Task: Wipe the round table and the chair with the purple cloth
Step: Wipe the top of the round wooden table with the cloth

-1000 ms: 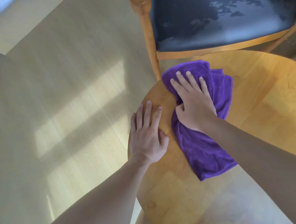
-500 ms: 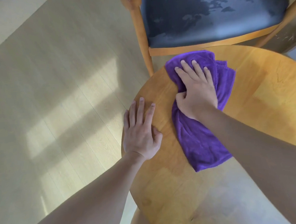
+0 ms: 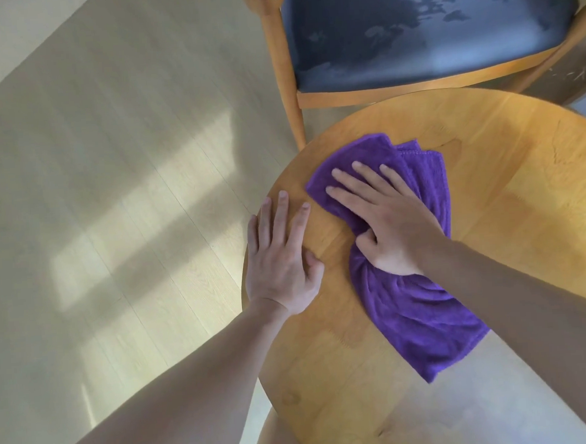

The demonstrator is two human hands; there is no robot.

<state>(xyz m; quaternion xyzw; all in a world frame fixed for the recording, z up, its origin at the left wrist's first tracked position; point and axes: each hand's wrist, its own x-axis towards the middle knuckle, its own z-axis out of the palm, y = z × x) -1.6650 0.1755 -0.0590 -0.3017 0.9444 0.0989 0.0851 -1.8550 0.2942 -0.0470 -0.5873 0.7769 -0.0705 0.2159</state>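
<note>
The purple cloth (image 3: 417,317) lies bunched on the round wooden table (image 3: 510,208), near its left side. My right hand (image 3: 384,216) presses flat on the cloth's upper part, fingers spread and thumb tucked into its folds. My left hand (image 3: 281,256) rests flat on the bare wood at the table's left edge, fingers apart, holding nothing. The chair (image 3: 420,32) stands just beyond the table, with a worn dark seat and a light wooden frame.
Pale wooden floor (image 3: 111,198) fills the left half, crossed by patches of sunlight. The chair's front leg (image 3: 285,85) stands close to the table's far left rim. A table leg (image 3: 281,438) shows under the near edge.
My right hand has drawn the cloth back from the table's far rim toward me and slightly left. The left hand has stayed flat at the left edge.
</note>
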